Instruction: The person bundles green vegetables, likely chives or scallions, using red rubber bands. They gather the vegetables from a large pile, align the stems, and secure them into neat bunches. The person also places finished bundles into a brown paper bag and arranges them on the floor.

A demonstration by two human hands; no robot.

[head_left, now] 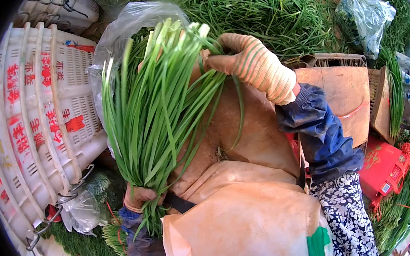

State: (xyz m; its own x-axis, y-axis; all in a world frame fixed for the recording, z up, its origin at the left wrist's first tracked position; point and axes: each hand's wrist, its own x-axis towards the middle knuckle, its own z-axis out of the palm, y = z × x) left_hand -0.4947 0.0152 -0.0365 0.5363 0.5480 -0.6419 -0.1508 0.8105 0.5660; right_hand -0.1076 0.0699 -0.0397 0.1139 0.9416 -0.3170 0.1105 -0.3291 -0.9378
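A thick bunch of garlic chives (161,106) fans out over my lap, its pale cut ends pointing away from me. My left hand (140,197) is closed around the leaf end of the bunch, low on the left. On the far right side of the bunch, my right hand (246,61), in a striped knit glove, has thumb and fingers bent together beside the cut ends. A few stray chive leaves (238,98) run from its fingers, one dangling over my stained apron (244,221). The exact pinch is partly hidden by the glove.
Beyond the bunch lies a large heap of loose chives (252,10) and a clear plastic bag (136,13). White plastic baskets (76,77) stand at the left. To the right are a cardboard-topped crate (343,91), a red bag (379,164) and tied bundles of greens (404,206).
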